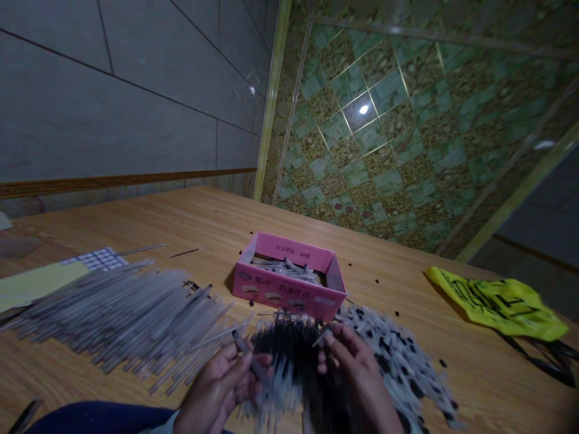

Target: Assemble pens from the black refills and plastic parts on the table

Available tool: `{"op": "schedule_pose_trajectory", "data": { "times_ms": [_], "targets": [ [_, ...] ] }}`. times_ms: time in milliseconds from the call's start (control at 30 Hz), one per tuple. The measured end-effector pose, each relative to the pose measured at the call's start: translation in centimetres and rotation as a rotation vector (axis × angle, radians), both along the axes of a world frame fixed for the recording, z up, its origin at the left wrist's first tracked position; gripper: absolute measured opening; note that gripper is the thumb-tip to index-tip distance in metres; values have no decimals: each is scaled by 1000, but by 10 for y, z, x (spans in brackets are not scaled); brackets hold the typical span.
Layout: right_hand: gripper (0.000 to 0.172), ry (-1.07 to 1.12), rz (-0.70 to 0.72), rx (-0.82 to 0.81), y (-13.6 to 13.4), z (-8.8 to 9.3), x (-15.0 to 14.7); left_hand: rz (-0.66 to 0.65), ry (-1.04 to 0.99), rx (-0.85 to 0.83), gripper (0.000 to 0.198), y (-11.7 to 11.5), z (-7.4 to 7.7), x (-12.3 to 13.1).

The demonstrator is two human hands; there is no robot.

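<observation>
My left hand point(226, 380) is curled round a thin dark-tipped pen tube point(246, 349) near the table's front edge. My right hand point(350, 367) is beside it, fingers pinched on a small pale piece I cannot make out. Both hands hover over a heap of black-ended refills point(294, 349). To the left lies a large spread of clear pen tubes point(122, 313). To the right is a pile of small pale parts with black tips point(398, 355). Behind the hands stands an open pink cardboard box point(289, 289) with several tubes in it.
The wooden table point(190, 217) carries a yellow plastic bag point(497, 301) at the right, with black cords beside it. A yellow sheet point(31, 283) and a sticker sheet point(99, 259) lie at the left. Grey and green tiled walls stand behind. Small black bits are scattered by the box.
</observation>
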State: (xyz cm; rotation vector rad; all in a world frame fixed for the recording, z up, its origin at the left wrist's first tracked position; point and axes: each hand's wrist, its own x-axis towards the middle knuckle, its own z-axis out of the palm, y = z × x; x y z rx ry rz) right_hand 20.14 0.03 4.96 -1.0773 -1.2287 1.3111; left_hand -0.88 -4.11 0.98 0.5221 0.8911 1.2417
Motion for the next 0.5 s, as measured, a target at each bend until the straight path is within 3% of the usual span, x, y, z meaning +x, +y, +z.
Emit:
{"op": "schedule_pose_trajectory", "data": {
  "times_ms": [67, 167, 300, 500],
  "targets": [
    [31, 266, 63, -147, -15, -13, -17, 62, -46, -21, 18, 1, 1, 0],
    [34, 464, 76, -258, -28, -36, -32, 127, -90, -24, 22, 2, 0, -1],
    [34, 571, 26, -288, -32, -54, -34, 168, -103, -25, 21, 3, -3, -2],
    [34, 609, 12, -292, -31, -66, -34, 221, -84, -42, 21, 6, -3, -3]
  ]
}}
